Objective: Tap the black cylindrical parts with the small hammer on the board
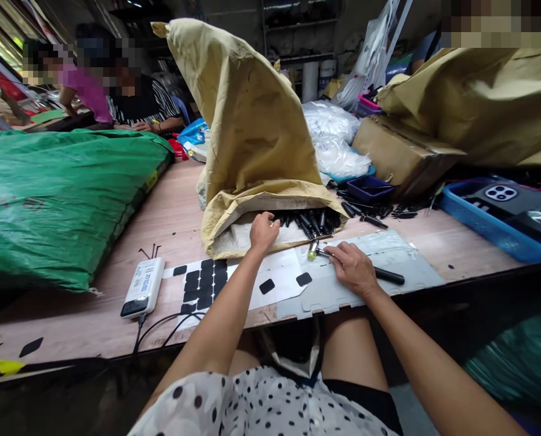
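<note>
My right hand [352, 266] is closed around a small hammer [389, 276] with a black grip and a shiny head that has a yellow-green face. The hammer lies low over a grey translucent sheet [406, 257]. My left hand [264, 233] is at the mouth of a tan woven sack [256, 127], fingers curled; what they hold, if anything, is too small to make out. Beside those fingers, many black tube-like pieces [313, 221] spill from the sack. A white sheet with black square stickers [206, 281] lies under my left forearm, two loose squares [267, 286] to its right.
A bulging green sack [57, 206] covers the table's left side. A white power bank [143, 287] with cables lies near the front edge. To the right are a blue tray [501, 227] holding a phone, a cardboard box [402, 151] and a small dark-blue basket [369, 188]. People sit behind.
</note>
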### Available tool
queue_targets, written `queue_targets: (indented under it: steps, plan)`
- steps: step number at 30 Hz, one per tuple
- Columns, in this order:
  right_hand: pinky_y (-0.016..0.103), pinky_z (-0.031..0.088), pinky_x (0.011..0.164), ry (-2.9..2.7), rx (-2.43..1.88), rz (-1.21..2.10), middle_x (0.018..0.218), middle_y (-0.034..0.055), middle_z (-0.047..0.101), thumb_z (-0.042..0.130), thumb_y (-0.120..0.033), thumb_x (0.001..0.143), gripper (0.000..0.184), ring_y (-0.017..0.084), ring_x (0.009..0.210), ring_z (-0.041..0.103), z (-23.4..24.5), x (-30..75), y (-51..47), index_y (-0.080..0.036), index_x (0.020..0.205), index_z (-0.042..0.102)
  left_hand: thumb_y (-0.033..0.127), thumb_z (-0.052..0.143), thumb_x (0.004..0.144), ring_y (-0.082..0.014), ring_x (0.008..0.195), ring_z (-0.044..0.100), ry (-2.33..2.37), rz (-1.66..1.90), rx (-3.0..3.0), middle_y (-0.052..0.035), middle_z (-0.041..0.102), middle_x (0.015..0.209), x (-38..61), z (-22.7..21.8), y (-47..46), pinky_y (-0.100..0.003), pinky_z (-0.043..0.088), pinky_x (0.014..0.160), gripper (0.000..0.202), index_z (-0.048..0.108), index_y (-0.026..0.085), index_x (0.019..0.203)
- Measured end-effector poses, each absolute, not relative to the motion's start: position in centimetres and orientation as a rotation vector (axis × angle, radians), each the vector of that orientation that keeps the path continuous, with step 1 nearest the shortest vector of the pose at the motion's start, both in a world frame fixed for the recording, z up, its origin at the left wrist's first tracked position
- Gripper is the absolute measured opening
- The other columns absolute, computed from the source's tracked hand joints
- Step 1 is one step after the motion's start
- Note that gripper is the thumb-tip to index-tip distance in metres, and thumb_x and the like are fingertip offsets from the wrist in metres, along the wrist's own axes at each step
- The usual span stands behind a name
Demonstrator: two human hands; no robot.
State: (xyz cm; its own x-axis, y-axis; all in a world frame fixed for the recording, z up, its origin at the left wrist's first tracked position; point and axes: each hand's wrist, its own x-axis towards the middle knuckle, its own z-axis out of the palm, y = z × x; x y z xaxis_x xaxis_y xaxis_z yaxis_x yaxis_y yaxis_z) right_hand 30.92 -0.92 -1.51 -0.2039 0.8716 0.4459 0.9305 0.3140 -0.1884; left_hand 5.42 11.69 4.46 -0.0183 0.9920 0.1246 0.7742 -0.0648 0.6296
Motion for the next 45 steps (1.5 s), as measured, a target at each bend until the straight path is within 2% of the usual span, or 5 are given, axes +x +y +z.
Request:
queue_targets:
  steps: [7,15,21,35,45]
  plan:
    - [0.034,0.043,0.084,-2.105,-1.593,-0.135,0.096,0.0060,0.064,0.053,-0.020,0.096,0.030,0.022,0.093,0.055,-1.0,30.8,-0.9,-0.024,0.121,0.071,0.035,0.061,0.093,-0.0324,0.116,0.062,2.013,0.520,1.944,-0.0162,0.064,0.125,6.2,2.2,15.7,-0.040,0.049,0.094,0.026,0.069,0.019,0.111]
    - [0.035,0.043,0.085,-2.082,-1.582,-0.149,0.096,0.0060,0.065,0.053,-0.022,0.097,0.029,0.022,0.093,0.055,-1.4,30.8,-0.9,-0.023,0.119,0.072,0.029,0.067,0.090,-0.0304,0.112,0.060,1.968,0.573,2.060,-0.0078,0.072,0.108,2.3,3.4,9.5,-0.041,0.045,0.094,0.014,0.069,0.023,0.103]
    - [0.035,0.043,0.086,-2.081,-1.586,-0.159,0.096,0.0061,0.065,0.052,-0.023,0.098,0.029,0.022,0.094,0.055,-1.7,31.0,-0.9,-0.023,0.119,0.072,0.027,0.073,0.088,-0.0231,0.097,0.058,1.428,0.681,2.126,-0.0011,0.073,0.098,0.1,3.2,1.3,-0.035,0.042,0.087,0.013,0.071,0.024,0.100]
    - [0.036,0.047,0.085,-2.125,-1.581,-0.144,0.095,0.0071,0.065,0.051,-0.026,0.099,0.029,0.023,0.096,0.059,-1.2,31.0,-0.8,-0.024,0.119,0.073,0.035,0.081,0.084,-0.0240,0.100,0.058,1.459,0.647,2.115,-0.0010,0.075,0.096,0.1,0.2,-0.9,-0.040,0.036,0.092,0.018,0.078,0.027,0.100]
    - [0.032,0.054,0.087,-2.018,-1.231,0.267,0.100,0.0042,0.067,0.046,-0.023,0.103,0.037,0.018,0.096,0.064,3.2,24.4,-4.5,-0.029,0.135,0.064,0.036,0.081,0.083,-0.0244,0.101,0.059,1.465,0.631,2.111,-0.0012,0.074,0.095,0.0,0.0,-1.0,-0.040,0.037,0.093,0.022,0.081,0.030,0.104]
